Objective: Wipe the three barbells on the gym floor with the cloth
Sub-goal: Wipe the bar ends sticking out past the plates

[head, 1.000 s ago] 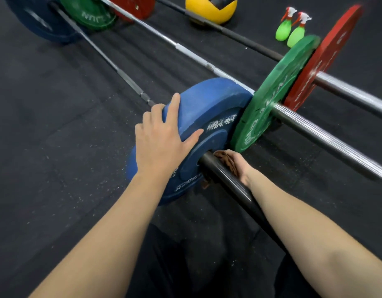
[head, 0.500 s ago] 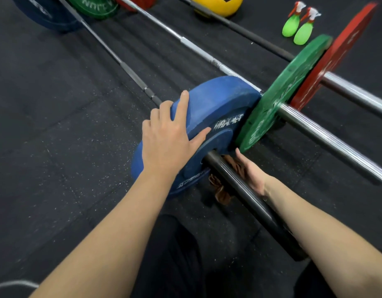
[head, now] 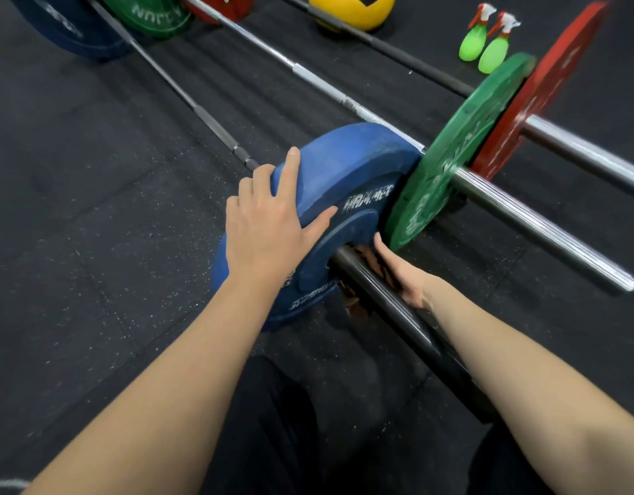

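Three barbells lie side by side on the black gym floor. The nearest has a blue plate and a dark sleeve. My left hand rests flat on the blue plate's rim and face, thumb spread. My right hand grips a brown cloth wrapped round the dark sleeve right beside the plate; a tail of the cloth hangs under the sleeve. The middle barbell has a green plate and a chrome sleeve. The far one carries a red plate.
Two green spray bottles stand on the floor at the back right. A yellow ball lies behind the far bar. The bars' other blue plate and green plate are at the top left. My dark-trousered knees fill the bottom.
My right hand has rolled from the top of the dark sleeve to its far side, dragging the cloth round it. My left hand has stayed on the blue plate.
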`<state>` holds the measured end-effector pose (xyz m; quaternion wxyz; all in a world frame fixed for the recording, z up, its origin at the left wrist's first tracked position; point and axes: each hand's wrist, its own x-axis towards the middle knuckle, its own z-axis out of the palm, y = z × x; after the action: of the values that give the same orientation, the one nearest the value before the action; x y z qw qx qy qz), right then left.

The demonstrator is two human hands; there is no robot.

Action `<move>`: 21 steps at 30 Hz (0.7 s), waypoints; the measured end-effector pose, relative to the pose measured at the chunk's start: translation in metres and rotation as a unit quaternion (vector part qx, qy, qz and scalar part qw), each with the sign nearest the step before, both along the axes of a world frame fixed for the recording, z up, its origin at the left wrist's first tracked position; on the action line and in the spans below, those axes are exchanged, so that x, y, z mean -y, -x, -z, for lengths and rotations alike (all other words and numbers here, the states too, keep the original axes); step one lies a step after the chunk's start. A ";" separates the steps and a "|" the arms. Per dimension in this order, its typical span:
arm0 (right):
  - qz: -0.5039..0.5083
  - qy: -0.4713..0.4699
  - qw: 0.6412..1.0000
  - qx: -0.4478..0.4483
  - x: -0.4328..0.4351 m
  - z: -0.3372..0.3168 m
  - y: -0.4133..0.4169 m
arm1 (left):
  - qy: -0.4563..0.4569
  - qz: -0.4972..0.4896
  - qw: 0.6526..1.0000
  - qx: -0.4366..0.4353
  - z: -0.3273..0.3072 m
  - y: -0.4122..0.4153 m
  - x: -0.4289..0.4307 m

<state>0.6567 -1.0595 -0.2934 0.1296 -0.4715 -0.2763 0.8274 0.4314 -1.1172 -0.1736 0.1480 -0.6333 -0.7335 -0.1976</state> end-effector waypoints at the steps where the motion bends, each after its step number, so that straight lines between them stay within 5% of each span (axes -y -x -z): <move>1: -0.005 0.008 1.000 0.008 0.002 0.003 -0.007 | -0.002 0.000 1.000 -0.001 0.001 0.001 0.001; 6: -0.064 0.038 0.997 0.036 0.018 0.009 -0.043 | -0.008 -0.003 1.000 0.002 0.004 0.004 0.004; 21: -0.010 -0.040 0.999 0.010 0.003 -0.018 0.006 | -0.013 -0.014 0.999 -0.038 0.003 0.000 0.000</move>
<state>0.6508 -1.0622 -0.2753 0.1368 -0.4717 -0.3152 0.8121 0.4318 -1.1177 -0.1767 0.1862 -0.6280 -0.7337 -0.1808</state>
